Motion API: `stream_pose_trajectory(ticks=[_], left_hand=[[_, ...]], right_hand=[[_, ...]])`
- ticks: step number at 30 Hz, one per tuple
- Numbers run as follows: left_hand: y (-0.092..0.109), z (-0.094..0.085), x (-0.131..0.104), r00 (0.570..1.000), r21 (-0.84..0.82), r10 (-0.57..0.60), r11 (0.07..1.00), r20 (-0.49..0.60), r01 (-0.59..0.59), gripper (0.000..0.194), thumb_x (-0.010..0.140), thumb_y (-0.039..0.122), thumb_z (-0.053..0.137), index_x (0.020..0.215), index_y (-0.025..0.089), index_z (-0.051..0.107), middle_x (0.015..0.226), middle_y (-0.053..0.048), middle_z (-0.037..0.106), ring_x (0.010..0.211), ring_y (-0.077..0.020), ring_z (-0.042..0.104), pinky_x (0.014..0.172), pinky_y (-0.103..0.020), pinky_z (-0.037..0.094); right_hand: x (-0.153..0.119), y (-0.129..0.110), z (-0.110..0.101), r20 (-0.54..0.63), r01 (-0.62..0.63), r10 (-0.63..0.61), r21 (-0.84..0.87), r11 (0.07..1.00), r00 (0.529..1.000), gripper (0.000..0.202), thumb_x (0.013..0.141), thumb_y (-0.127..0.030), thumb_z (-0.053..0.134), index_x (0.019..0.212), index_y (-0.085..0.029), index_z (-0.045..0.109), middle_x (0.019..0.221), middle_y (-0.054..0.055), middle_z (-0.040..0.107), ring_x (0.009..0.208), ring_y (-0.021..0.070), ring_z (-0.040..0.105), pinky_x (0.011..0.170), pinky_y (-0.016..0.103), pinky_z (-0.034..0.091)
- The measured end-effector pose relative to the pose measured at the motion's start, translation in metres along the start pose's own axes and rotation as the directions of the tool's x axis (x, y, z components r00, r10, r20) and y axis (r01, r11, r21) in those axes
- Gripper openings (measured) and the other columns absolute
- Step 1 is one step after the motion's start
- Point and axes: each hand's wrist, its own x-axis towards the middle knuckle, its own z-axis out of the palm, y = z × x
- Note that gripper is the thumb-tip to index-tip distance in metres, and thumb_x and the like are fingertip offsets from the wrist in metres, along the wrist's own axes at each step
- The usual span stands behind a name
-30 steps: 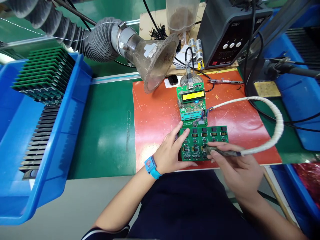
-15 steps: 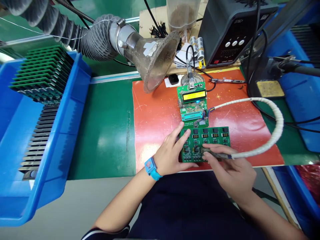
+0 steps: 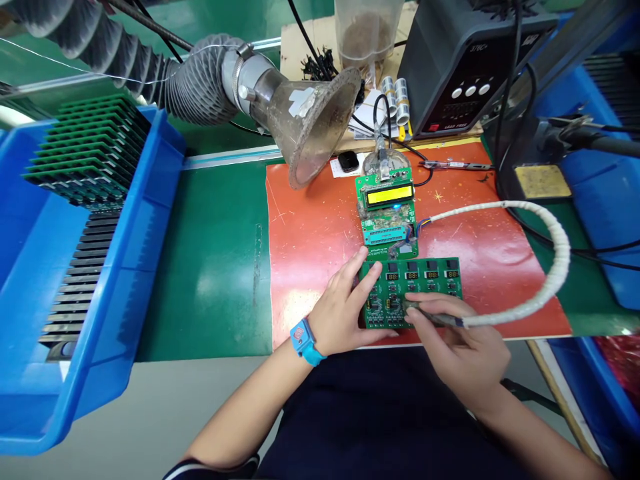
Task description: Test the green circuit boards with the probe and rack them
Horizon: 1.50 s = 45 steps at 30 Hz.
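Observation:
A green circuit board point(image 3: 393, 293) with small digit displays lies on the red mat near the table's front edge. My left hand point(image 3: 345, 303) rests over its left end, fingers spread, thumb along the lower edge. Between thumb and fingers, my right hand point(image 3: 463, 340) pinches a dark probe point(image 3: 435, 317), its tip at the middle of the board. A white wrapped cable point(image 3: 555, 247) loops from the probe to the programmer board point(image 3: 387, 213), whose yellow screen is lit, just above. The probe's exact contact point is hidden by my fingertips.
At left, a blue bin point(image 3: 155, 180) holds a rack of green boards point(image 3: 95, 147). A fume funnel point(image 3: 320, 127) hangs over the mat's back edge. Behind stands a dark soldering station point(image 3: 465, 67); a yellow sponge point(image 3: 543, 181) and more blue bins are at right.
The whole view has shifted slightly downward. Both hands, the probe and the board keep nearly the same places relative to each other.

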Motion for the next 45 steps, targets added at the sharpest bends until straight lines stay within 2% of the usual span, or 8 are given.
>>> stream_pose_trajectory(ticks=[6, 10, 19, 24, 28, 32, 45], left_hand=[[0.0011, -0.0009, -0.0005, 1.0, -0.018, -0.011, 1.0, 0.007, 0.012, 0.11, 0.077, 0.058, 0.075, 0.158, 0.025, 0.009, 0.161, -0.021, 0.018, 0.147, -0.0409, 0.028, 0.112, -0.06, 0.04], [-0.0001, -0.0009, 0.0003, 1.0, -0.025, 0.004, 1.0, 0.008, -0.004, 0.111, 0.077, 0.059, 0.074, 0.158, 0.025, 0.007, 0.16, -0.019, 0.025, 0.148, -0.0389, 0.028, 0.114, -0.06, 0.037], [-0.0005, -0.0011, 0.0, 1.0, -0.014, 0.024, 1.0, -0.013, -0.024, 0.109, 0.077, 0.062, 0.073, 0.158, 0.024, 0.01, 0.16, -0.018, 0.027, 0.148, -0.0373, 0.029, 0.116, -0.059, 0.036], [-0.0013, -0.0004, -0.0004, 1.0, -0.002, 0.021, 1.0, -0.016, -0.021, 0.11, 0.077, 0.064, 0.072, 0.158, 0.023, 0.011, 0.159, -0.019, 0.028, 0.147, -0.0379, 0.03, 0.116, -0.061, 0.036], [-0.0019, -0.0004, -0.0005, 1.0, -0.002, 0.019, 1.0, -0.01, -0.019, 0.109, 0.077, 0.064, 0.071, 0.158, 0.023, 0.01, 0.159, -0.019, 0.027, 0.147, -0.0383, 0.029, 0.115, -0.061, 0.036], [-0.0015, -0.0009, 0.0001, 1.0, -0.004, 0.018, 1.0, -0.009, -0.018, 0.109, 0.077, 0.064, 0.072, 0.158, 0.024, 0.01, 0.159, -0.019, 0.028, 0.147, -0.0382, 0.031, 0.115, -0.061, 0.037], [-0.0009, -0.0005, -0.0006, 1.0, -0.016, 0.006, 1.0, -0.012, -0.007, 0.111, 0.075, 0.062, 0.075, 0.158, 0.026, 0.01, 0.158, -0.019, 0.029, 0.146, -0.0387, 0.033, 0.113, -0.06, 0.04]], right_hand=[[-0.002, 0.0002, -0.0018, -0.014, -0.048, 0.048, 0.035, 0.998, 0.999, 0.018, 0.086, -0.012, 0.07, 0.098, -0.023, 0.065, 0.097, 0.005, 0.073, 0.09, 0.0225, 0.073, 0.078, 0.037, 0.064], [-0.002, 0.0004, -0.0019, -0.007, -0.077, 0.078, 0.042, 0.996, 0.997, 0.017, 0.086, -0.012, 0.07, 0.098, -0.023, 0.065, 0.097, 0.004, 0.073, 0.089, 0.0215, 0.073, 0.08, 0.036, 0.064], [-0.0041, 0.0027, -0.0014, -0.009, -0.111, 0.112, 0.07, 0.991, 0.994, 0.013, 0.087, -0.016, 0.07, 0.097, -0.022, 0.065, 0.099, 0.007, 0.073, 0.085, 0.0207, 0.073, 0.08, 0.038, 0.065], [-0.0032, 0.0044, -0.0007, -0.001, -0.079, 0.079, 0.077, 0.994, 0.997, 0.017, 0.085, -0.012, 0.071, 0.098, -0.022, 0.065, 0.097, 0.006, 0.073, 0.09, 0.0217, 0.072, 0.081, 0.037, 0.065], [-0.001, 0.002, -0.0012, -0.009, -0.062, 0.062, 0.053, 0.997, 0.998, 0.014, 0.087, -0.014, 0.07, 0.097, -0.022, 0.065, 0.096, 0.006, 0.073, 0.086, 0.0217, 0.073, 0.079, 0.038, 0.065], [0.0007, -0.0006, -0.0017, -0.013, -0.041, 0.042, 0.041, 0.998, 0.999, 0.016, 0.086, -0.012, 0.07, 0.096, -0.022, 0.064, 0.094, 0.005, 0.073, 0.087, 0.0206, 0.073, 0.078, 0.035, 0.065], [-0.0012, 0.0023, -0.0013, -0.011, -0.07, 0.071, 0.022, 0.997, 0.997, 0.013, 0.086, -0.016, 0.071, 0.096, -0.022, 0.064, 0.094, 0.006, 0.073, 0.086, 0.022, 0.073, 0.08, 0.039, 0.064]])
